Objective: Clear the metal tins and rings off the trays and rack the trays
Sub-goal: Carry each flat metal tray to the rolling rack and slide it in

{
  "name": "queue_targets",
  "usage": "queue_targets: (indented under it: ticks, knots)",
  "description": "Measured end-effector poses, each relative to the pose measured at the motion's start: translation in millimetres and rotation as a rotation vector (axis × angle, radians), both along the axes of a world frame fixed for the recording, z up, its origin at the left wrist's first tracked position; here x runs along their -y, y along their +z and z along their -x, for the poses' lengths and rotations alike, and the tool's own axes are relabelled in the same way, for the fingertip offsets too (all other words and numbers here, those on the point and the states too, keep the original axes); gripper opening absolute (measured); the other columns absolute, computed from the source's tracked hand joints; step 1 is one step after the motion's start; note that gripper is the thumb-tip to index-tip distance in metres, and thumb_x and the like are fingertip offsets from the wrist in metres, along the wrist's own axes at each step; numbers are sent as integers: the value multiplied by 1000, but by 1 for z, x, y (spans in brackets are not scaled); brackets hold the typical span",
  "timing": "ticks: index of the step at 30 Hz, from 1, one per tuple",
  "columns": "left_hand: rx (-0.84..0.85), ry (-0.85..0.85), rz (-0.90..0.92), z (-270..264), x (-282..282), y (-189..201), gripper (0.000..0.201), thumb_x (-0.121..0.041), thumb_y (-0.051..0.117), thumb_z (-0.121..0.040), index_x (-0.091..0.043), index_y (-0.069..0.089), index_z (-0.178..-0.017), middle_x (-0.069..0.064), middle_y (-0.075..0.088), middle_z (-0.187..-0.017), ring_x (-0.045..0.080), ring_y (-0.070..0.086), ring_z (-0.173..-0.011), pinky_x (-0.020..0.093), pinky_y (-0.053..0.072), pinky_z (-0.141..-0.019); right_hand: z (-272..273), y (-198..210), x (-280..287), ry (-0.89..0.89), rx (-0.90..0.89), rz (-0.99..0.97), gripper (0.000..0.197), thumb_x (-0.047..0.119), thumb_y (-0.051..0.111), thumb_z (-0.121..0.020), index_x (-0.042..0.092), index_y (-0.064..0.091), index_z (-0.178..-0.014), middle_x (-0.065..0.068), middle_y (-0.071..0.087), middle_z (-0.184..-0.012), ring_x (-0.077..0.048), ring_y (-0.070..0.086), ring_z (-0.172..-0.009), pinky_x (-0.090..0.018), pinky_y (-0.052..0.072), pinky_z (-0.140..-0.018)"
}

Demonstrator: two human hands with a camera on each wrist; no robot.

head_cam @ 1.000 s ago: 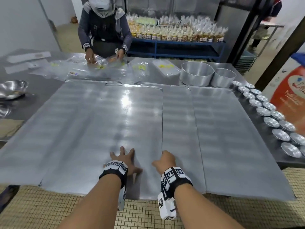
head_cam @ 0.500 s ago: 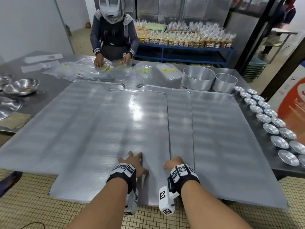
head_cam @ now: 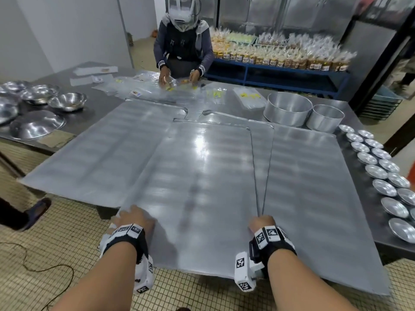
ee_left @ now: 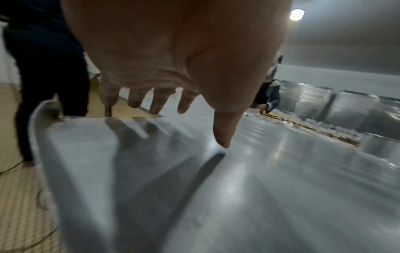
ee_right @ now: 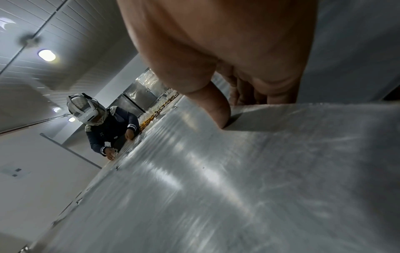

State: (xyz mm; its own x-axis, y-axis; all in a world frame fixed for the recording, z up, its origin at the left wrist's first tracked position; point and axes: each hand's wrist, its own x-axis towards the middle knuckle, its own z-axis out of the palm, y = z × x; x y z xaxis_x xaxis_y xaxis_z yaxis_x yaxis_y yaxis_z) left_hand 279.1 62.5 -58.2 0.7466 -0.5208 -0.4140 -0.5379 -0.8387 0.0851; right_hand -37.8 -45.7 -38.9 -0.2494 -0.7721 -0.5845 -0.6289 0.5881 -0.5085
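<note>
Three big flat metal trays lie overlapping on the steel table. The middle tray lies on top and overhangs the table's near edge. My left hand is at its near left edge; in the left wrist view the fingers reach straight past the edge and the thumb tip touches the tray. My right hand grips the tray's right rim, thumb on top and fingers curled behind the rim. The left tray and right tray lie underneath. Small round tins stand in two rows along the table's right side.
Two deep round tins stand at the back right. Metal bowls sit on a table at the left. A person works with plastic bags across the table. A blue shelf of packed goods is behind, and a cable lies on the tiled floor.
The middle tray has slid toward me over the table's edge. My hands have spread from its near middle to its left and right edges, and my right hand has taken hold of the rim.
</note>
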Motion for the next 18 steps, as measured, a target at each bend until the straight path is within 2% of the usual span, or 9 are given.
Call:
queue_targets:
  ticks: [2, 5, 7, 9, 10, 12, 15, 18]
  knots:
    - [-20, 100, 18, -7, -12, -8, 89, -64, 64, -69, -13, 39, -137, 20, 48, -137, 41, 45, -126, 54, 42, -103, 12, 1, -3, -17, -4, 11, 16, 6, 55, -90, -3, 63, -100, -11, 59, -73, -29, 57, -79, -27, 41, -67]
    - [-103, 187, 62, -14, -25, -27, 118, -72, 69, -58, -5, 27, -145, 23, 49, -139, 42, 51, -123, 52, 47, -100, 25, -1, -7, -22, -24, 11, 14, 7, 57, -88, -2, 64, -97, -7, 50, -62, -29, 56, -75, -27, 42, -66]
    - [-172, 220, 108, -11, -32, -24, 113, -69, 76, -54, -1, 39, -137, 19, 62, -121, 37, 64, -102, 45, 56, -86, 31, -2, -10, -28, -26, 13, 14, 6, 58, -87, -3, 64, -96, -8, 51, -62, -30, 55, -75, -28, 42, -67]
    - [-223, 255, 171, -8, -38, -14, 94, -64, 84, -50, -3, 55, -114, 13, 69, -95, 32, 67, -80, 40, 59, -73, 38, -5, -10, -49, -9, 24, 23, 6, 57, -88, -6, 66, -105, -11, 56, -68, -30, 55, -76, -29, 42, -68]
    - [-255, 280, 203, -8, -39, -11, 83, -60, 88, -50, -4, 58, -105, 12, 69, -87, 32, 67, -75, 39, 59, -71, 40, -3, -11, -58, 3, 19, 25, 5, 57, -88, -7, 66, -108, -13, 59, -75, -30, 55, -76, -28, 42, -68]
    - [-327, 352, 237, -10, -39, -6, 76, -51, 94, -49, -5, 57, -98, 12, 68, -83, 32, 67, -72, 40, 59, -71, 39, -1, -13, -60, 20, 27, 26, 5, 58, -87, -7, 66, -108, -15, 61, -84, -30, 56, -76, -28, 42, -67]
    - [-357, 429, 290, -18, -38, -3, 90, -49, 97, -33, -6, 57, -101, 14, 71, -84, 37, 69, -70, 47, 60, -72, 31, 3, -15, -67, 29, 39, 24, 6, 59, -84, -6, 68, -103, -16, 63, -85, -31, 59, -76, -29, 43, -67]
    - [-332, 447, 310, -33, -44, 2, 87, -48, 98, -31, -8, 56, -96, 15, 70, -87, 38, 69, -74, 49, 59, -74, 14, 12, -18, -46, -30, 12, 13, 7, 61, -85, -3, 63, -92, -16, 61, -87, -30, 58, -79, -29, 42, -68]
